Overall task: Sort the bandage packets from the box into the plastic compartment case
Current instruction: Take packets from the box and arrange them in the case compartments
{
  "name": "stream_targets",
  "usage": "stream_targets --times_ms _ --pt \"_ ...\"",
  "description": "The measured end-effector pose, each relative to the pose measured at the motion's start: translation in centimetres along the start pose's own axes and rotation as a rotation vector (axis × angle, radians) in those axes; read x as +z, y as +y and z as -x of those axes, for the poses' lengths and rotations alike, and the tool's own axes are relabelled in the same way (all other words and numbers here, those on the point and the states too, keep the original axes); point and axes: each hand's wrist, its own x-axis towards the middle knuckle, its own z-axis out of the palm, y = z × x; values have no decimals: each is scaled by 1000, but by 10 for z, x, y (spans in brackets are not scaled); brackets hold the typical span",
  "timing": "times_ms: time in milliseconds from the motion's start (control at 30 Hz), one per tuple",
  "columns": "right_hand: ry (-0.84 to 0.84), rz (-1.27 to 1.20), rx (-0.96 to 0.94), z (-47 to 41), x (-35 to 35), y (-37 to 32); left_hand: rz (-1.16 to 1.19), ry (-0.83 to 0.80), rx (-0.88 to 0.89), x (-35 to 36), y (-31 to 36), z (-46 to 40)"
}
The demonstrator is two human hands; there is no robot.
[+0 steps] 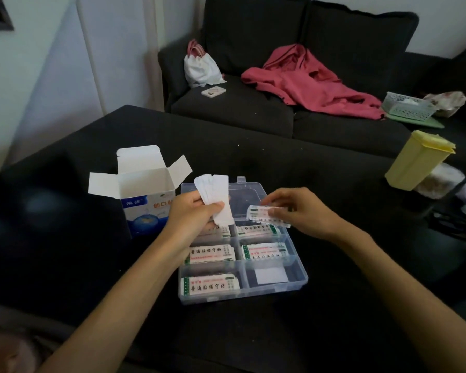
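Left hand (193, 211) grips a fanned stack (214, 196), hiding part of the case (297, 265); right hand (293, 211) pinches blurred packets (267, 215).

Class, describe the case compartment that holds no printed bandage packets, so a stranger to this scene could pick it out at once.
Start at the clear plastic compartment case on the black table, right of the open blue and white box. Go to its nearest row, right side. That compartment shows only a plain white rectangle, while its neighbours hold bandage packets with green and red print.
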Motion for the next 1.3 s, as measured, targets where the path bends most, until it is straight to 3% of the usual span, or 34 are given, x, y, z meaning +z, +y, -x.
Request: stream_targets --times_ms 233,533,767,800,867,967,1167,1300 --pt "-85 119 -90 -26 20 8 -7 4 -9 -2 0 -2" --pt "-160 135 -70 -27 18 11 5 -8 -12 -2 0 -2" --pt "43 214 -100 -19 26 12 -21 -13 -37 -1 1 1" --pt "136 186 -105 -17 26 9 -19 -27 -39 0 1 1" --pt "294 -98 -52 -9 28 -6 -16 -69 -34 2 -1 2" --pt "246 -547 162 1 44 -25 -50 -120 -17 8 -4 4" --pt "287 -660 257 6 57 -22 37 -179 -83 20 -3 4" --pt "193 -681 267 8 56 -19 -12 -144 -54 22 -6 3"
